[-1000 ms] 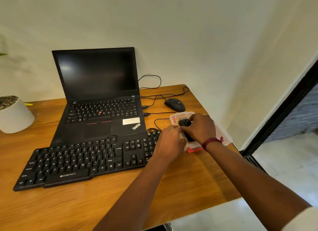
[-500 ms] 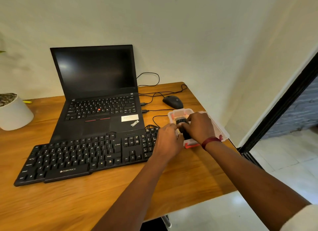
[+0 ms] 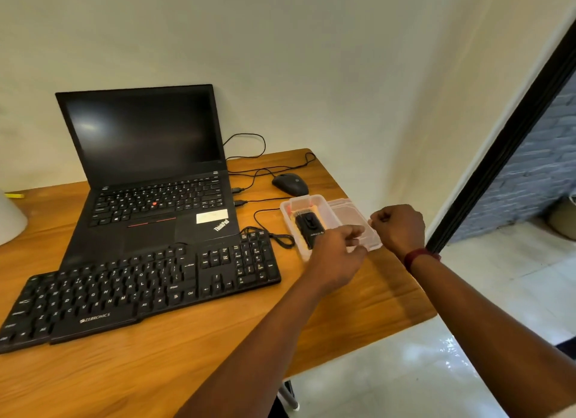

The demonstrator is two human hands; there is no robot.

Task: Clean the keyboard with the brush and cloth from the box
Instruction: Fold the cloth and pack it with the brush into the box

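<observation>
The keyboard (image 3: 140,289) lies left of the box (image 3: 285,210), the mouse (image 3: 290,183) behind it, the brush (image 3: 308,227) inside. The right hand (image 3: 400,227) pinches the box's open lid (image 3: 346,212). The left hand (image 3: 336,258) hides its near corner, and its grip is not clear.

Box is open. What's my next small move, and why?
Probably lift the brush out with the left hand: it lies uncovered in the open box, that hand is beside it, and the right hand seems to hold the lid back.

Desk (image 3: 187,355) nr edge open — box (image 3: 285,213) hemmed by mouse (image 3: 290,183) behind, cable (image 3: 282,241) & keyboard (image 3: 140,293) on left.
</observation>
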